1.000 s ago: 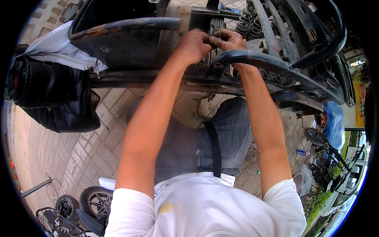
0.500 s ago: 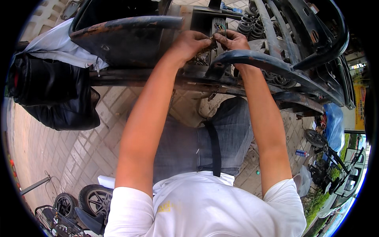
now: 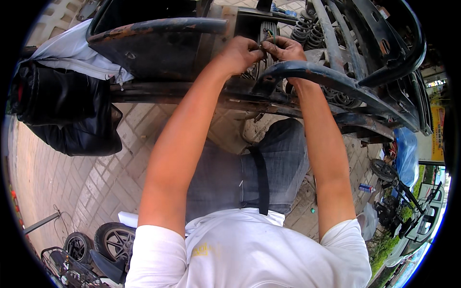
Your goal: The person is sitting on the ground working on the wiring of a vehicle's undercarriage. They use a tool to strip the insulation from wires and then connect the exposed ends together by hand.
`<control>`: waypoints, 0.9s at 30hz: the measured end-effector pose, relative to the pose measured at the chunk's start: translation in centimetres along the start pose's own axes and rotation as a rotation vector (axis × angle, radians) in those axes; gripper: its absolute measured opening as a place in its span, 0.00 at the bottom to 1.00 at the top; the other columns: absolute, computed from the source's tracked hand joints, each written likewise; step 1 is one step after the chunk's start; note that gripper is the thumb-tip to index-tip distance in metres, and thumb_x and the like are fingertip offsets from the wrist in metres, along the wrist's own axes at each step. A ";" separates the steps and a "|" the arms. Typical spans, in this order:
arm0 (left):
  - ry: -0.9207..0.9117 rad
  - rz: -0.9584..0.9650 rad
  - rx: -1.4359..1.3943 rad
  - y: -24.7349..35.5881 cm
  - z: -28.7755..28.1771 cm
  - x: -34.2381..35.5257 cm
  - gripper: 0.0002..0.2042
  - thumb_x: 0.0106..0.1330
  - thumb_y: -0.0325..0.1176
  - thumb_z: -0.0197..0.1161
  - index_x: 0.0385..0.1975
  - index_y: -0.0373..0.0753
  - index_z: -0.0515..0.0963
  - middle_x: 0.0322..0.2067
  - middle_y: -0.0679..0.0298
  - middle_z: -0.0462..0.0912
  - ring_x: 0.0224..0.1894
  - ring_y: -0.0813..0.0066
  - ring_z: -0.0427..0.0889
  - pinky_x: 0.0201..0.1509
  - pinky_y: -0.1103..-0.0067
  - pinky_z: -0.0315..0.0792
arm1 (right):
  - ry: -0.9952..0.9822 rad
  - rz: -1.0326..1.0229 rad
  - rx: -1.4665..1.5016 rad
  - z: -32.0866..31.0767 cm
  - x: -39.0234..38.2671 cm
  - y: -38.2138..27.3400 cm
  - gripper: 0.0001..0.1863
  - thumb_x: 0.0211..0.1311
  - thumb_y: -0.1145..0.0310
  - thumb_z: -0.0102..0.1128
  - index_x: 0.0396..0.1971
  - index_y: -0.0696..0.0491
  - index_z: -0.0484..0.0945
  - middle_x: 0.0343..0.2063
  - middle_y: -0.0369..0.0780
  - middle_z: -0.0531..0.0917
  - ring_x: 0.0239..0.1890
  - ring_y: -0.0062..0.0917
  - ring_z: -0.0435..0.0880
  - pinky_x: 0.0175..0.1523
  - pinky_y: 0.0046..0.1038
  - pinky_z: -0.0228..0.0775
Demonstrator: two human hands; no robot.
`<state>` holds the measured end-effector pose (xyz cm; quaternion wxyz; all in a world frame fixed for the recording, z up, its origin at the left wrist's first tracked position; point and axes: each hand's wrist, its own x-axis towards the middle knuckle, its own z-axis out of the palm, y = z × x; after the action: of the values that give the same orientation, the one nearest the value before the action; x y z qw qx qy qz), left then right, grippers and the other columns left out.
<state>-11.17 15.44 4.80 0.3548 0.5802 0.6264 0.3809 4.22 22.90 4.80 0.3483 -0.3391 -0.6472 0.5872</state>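
Note:
Both hands meet at the top centre, inside the frame of a dark, rust-marked vehicle (image 3: 158, 91). My left hand (image 3: 244, 54) is closed, thumb and fingertips pinched on something too small to make out. Touching or nearly touching it, my right hand (image 3: 285, 48) pinches thin wires, its fingers bent. A few coloured wires (image 3: 271, 35), green among them, rise just above the right fingertips. Behind the hands sits a grey ribbed metal box (image 3: 267, 26). More thin wires (image 3: 248, 73) lie below the left hand, partly hidden by it.
A curved black tube (image 3: 331, 76) crosses close to my right wrist. Coil springs (image 3: 307, 31) stand beyond that hand. At left hang a black leather-like cover (image 3: 67, 105) and white cloth (image 3: 72, 50). Wheels (image 3: 115, 242) stand lower left; a spray can (image 3: 366, 188) lies on the paving at right.
My left hand has shifted slightly right, its fingers curling closer to the right hand. The right hand stays almost in place. The view has moved a little.

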 end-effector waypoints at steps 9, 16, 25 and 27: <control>0.017 0.047 -0.215 -1.1 -0.4 -1.1 0.15 0.58 0.33 0.67 0.42 0.31 0.80 0.37 0.63 0.83 0.38 0.79 0.78 0.43 0.80 0.71 | 0.036 0.110 0.224 0.0 0.3 0.3 0.12 0.51 0.69 0.72 0.32 0.58 0.81 0.22 0.34 0.80 0.22 0.15 0.73 0.28 0.19 0.65; 0.019 -0.020 -0.487 -2.0 0.1 -0.8 0.14 0.58 0.36 0.68 0.38 0.32 0.81 0.34 0.65 0.82 0.37 0.79 0.77 0.41 0.81 0.70 | 0.029 0.126 0.317 0.5 0.0 0.4 0.10 0.53 0.69 0.70 0.32 0.58 0.81 0.21 0.34 0.80 0.21 0.16 0.73 0.26 0.20 0.65; 0.096 0.110 0.124 -0.3 0.3 -0.7 0.16 0.57 0.38 0.66 0.39 0.32 0.81 0.39 0.55 0.80 0.42 0.69 0.79 0.44 0.75 0.71 | 0.014 0.151 0.083 0.9 -0.4 -0.6 0.12 0.54 0.71 0.69 0.35 0.60 0.80 0.24 0.38 0.82 0.23 0.18 0.77 0.26 0.21 0.71; 0.072 0.084 -0.001 -0.2 0.0 -0.8 0.16 0.56 0.35 0.65 0.41 0.32 0.80 0.40 0.56 0.81 0.42 0.70 0.79 0.45 0.76 0.71 | 0.022 0.149 0.070 0.7 -0.1 -0.7 0.11 0.54 0.71 0.69 0.35 0.60 0.81 0.25 0.38 0.83 0.23 0.18 0.78 0.26 0.21 0.71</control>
<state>-11.19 14.61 4.64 0.3160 0.5920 0.6136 0.4162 3.70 22.36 5.43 0.3223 -0.3802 -0.5953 0.6302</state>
